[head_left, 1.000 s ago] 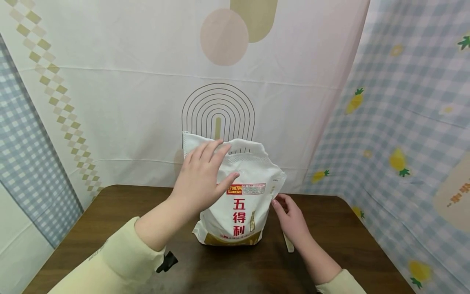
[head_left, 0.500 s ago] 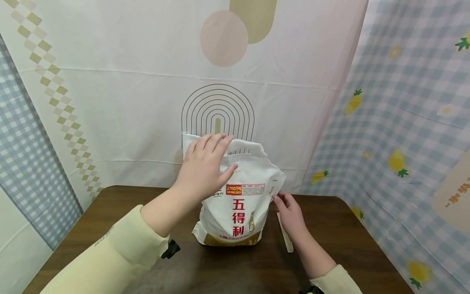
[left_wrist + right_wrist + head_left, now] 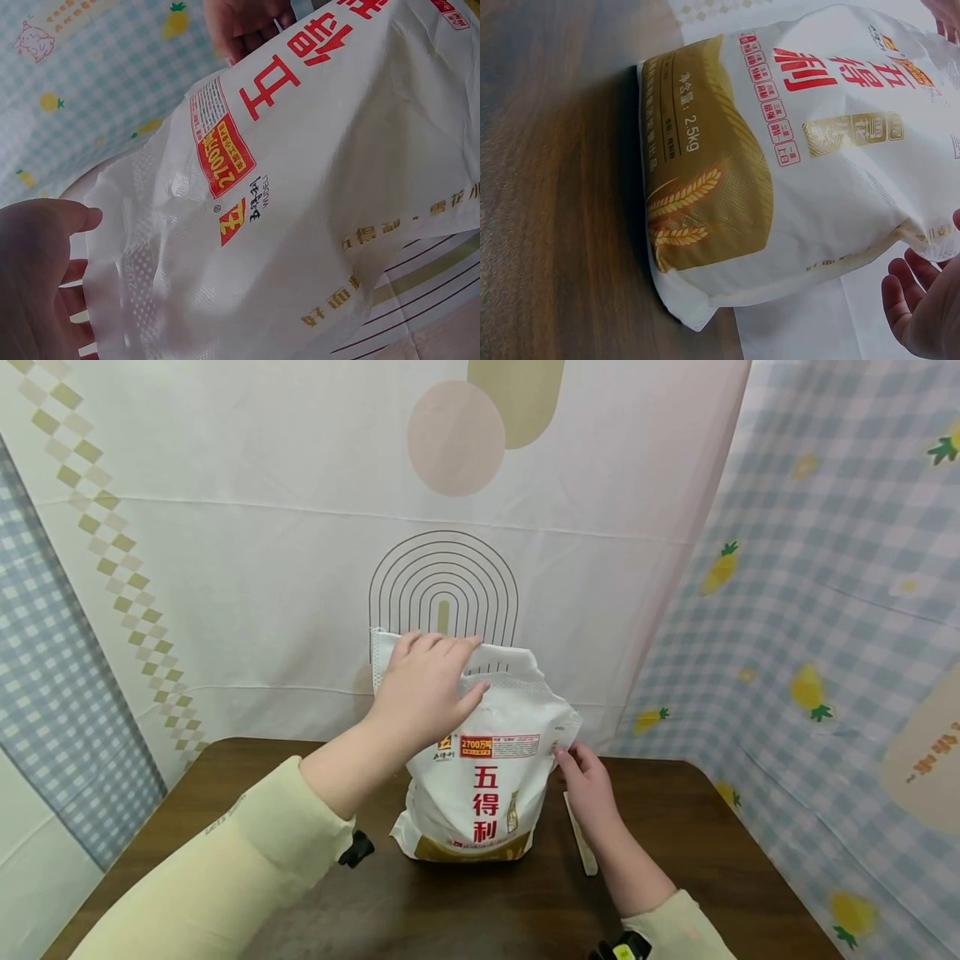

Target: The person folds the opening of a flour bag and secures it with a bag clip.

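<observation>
A white flour bag [image 3: 517,718] with red lettering and a gold-brown base stands upright on the table. Its top is uneven, with an opening below the upper edge. My left hand [image 3: 420,693] lies at the upper left; in the left wrist view its thumb is in front of the top edge and its fingers [image 3: 73,300] pass behind, fingertips hidden. At the bag's right side edge, my right hand [image 3: 591,785] pinches the side corner between thumb and fingers. Wheat ears and "2.5kg" are printed on the base of the bag [image 3: 735,217] in the right wrist view.
On the brown wooden table [image 3: 667,827], a pale flat strip [image 3: 580,839] lies beside the right forearm. A white patterned curtain [image 3: 262,610] hangs behind the table, and a checked cloth [image 3: 750,677] with pineapples hangs at the right.
My left hand has moved slightly right and its fingers now bend over the bag's top edge. My right hand stays at the bag's side edge; the bag stands in about the same place.
</observation>
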A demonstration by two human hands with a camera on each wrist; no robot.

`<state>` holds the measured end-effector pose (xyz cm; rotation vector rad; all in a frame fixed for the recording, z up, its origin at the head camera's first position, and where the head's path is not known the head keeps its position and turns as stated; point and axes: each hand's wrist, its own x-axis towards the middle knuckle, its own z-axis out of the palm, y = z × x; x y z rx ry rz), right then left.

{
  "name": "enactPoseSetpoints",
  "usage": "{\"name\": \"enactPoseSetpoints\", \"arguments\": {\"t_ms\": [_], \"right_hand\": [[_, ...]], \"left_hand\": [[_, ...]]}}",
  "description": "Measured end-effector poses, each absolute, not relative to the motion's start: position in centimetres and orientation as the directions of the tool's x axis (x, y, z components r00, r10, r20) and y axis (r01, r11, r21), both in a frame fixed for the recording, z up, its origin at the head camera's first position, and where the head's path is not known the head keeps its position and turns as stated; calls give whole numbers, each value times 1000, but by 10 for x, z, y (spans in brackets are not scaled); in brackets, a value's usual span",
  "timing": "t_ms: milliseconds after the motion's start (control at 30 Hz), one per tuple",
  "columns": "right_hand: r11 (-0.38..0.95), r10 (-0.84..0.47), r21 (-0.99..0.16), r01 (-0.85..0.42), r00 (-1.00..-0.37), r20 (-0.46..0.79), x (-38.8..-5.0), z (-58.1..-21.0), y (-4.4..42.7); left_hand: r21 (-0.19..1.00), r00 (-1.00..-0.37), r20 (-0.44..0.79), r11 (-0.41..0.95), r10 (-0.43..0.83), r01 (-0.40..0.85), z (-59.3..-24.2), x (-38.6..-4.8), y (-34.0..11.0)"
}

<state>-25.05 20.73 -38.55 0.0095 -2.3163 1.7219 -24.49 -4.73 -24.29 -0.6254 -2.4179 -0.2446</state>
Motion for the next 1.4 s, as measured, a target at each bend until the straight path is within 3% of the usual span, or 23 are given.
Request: {"name": "enactPoseSetpoints", "arguments": {"t_ms": [467, 1400], "right_hand": [[189, 164, -958, -215, -955, 247, -256, -379, 199], [151, 127, -972, -181, -971, 201, -265, -379, 205]], "left_hand": [[69, -767, 511, 871, 388, 486, -224, -259, -39], [113, -883, 273, 898, 382, 424, -203, -269, -31]]}}
